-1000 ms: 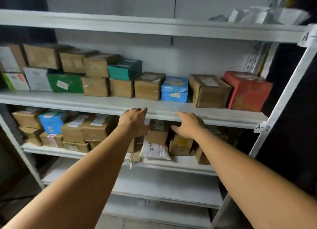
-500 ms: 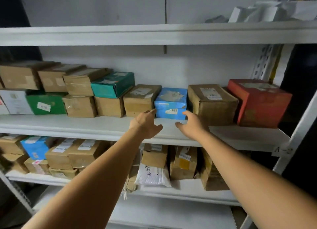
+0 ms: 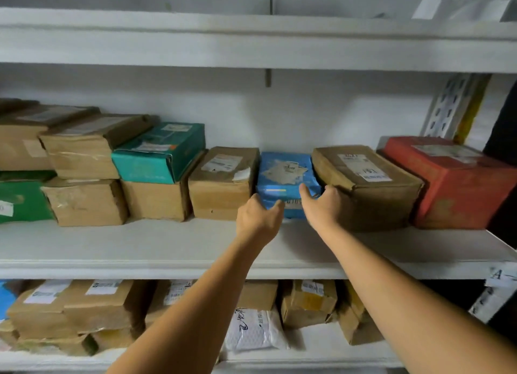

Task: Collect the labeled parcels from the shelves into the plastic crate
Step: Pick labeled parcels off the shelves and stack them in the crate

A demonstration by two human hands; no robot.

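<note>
Both hands are up at the middle shelf [image 3: 140, 247] right now, on the blue parcel [image 3: 285, 169]. It sits flat on the shelf board, squeezed between a brown box [image 3: 223, 183] on its left and a bigger brown box [image 3: 369, 191] on its right, touching both as far as I can see. It has a scuffed, torn label patch on top.

The left hand [image 3: 258, 219] is at the parcel's lower left front corner, thumb against the front face, with the other fingers tucked out of sight towards the gap beside the left brown box. The right hand [image 3: 321, 208] is at the right front corner, thumb up on the blue front and fingers reaching round the edge where it meets the bigger box. The two hands are a little apart, one per corner. Honestly I cannot tell whether either one has actually clamped down or is only touching.

Further right, a red box [image 3: 453, 183] stands against the bigger brown one. To the left, a teal box [image 3: 159, 152] is stacked on another brown carton [image 3: 154, 203], and there's a green box [image 3: 22, 200] at the far edge. The lower shelf [image 3: 307, 358] holds more taped brown parcels and a white mailer bag [image 3: 254, 331]. The top shelf [image 3: 251, 43] runs overhead, with blurry white stuff at its right end.
</note>
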